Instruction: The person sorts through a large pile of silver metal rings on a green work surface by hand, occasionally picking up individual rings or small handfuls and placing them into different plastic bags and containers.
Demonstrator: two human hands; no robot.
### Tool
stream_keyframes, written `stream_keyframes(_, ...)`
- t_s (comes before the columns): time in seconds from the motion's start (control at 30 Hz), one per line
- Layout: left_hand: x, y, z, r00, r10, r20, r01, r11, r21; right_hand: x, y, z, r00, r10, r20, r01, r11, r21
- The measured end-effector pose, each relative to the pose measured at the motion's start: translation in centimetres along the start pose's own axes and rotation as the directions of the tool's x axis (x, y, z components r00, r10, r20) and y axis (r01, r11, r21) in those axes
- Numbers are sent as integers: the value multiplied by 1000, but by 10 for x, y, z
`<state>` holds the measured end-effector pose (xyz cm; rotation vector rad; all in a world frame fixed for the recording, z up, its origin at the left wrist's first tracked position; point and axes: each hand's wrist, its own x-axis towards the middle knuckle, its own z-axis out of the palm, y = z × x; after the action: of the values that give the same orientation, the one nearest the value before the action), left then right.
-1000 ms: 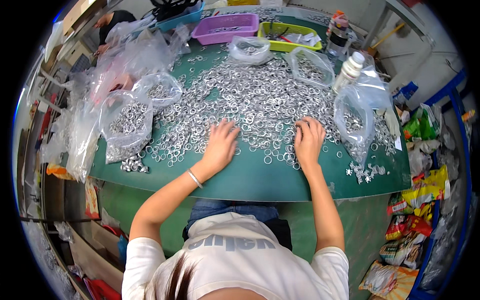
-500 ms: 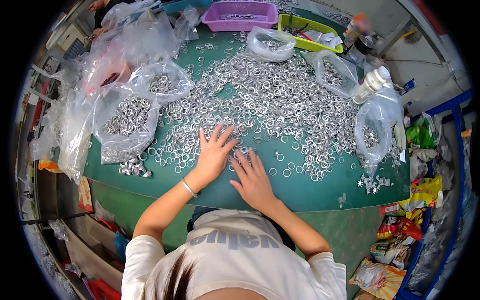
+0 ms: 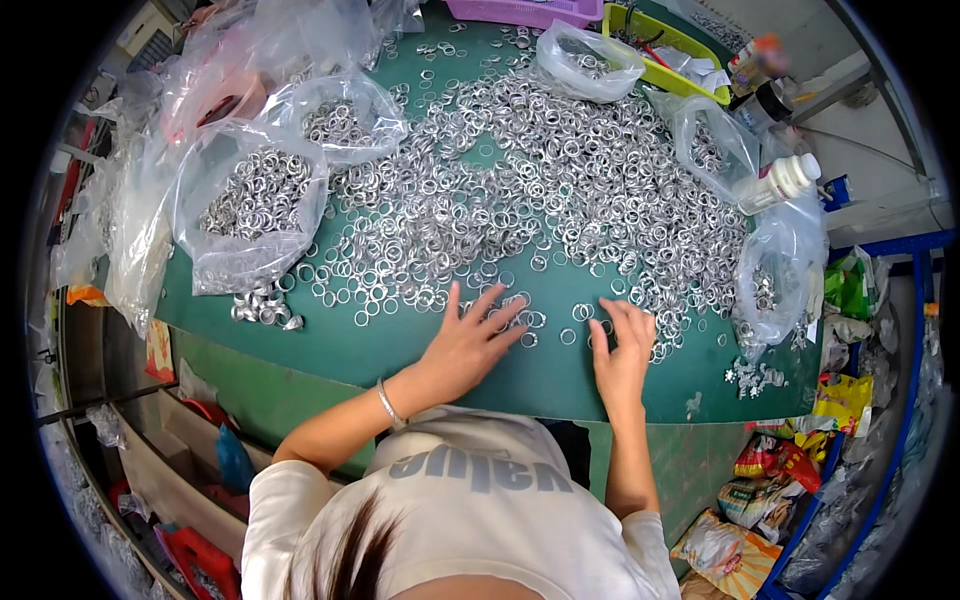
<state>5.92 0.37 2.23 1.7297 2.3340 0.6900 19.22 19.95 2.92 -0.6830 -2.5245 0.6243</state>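
Observation:
A wide heap of small silver metal rings (image 3: 540,190) covers the green table (image 3: 420,345). My left hand (image 3: 465,340) lies flat with fingers spread on loose rings at the heap's near edge; a bracelet sits on its wrist. My right hand (image 3: 622,350) rests palm down beside it, fingertips touching a few rings (image 3: 583,312). Neither hand grips anything that I can see.
Clear plastic bags holding rings stand at the left (image 3: 250,205), back (image 3: 585,60) and right (image 3: 770,270). A white bottle (image 3: 780,180) lies at the right. A purple tray (image 3: 520,10) and a yellow tray (image 3: 665,45) sit at the back. Snack packets (image 3: 775,470) crowd the floor at right.
My right hand has moved from close beside the left hand out to the right. The left hand stays near the front edge, fingers spread. The camera view has shifted closer over the table.

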Motion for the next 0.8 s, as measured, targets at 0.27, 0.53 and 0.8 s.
stream_keyframes(0.27,-17,-17,-13,962,-235,-142,251,962,108,4,13,11,995,-62,-73,56,996,-75)
stream_keyframes(0.53,-22,19,4,966,-172,-194,127,966,-227,-4,-2,12,993,-50,-102,39,993,-109)
stream_keyframes(0.8,-32,29,10,964,-236,-125,143,852,-504,-34,-50,20,960,-210,185,172,964,201)
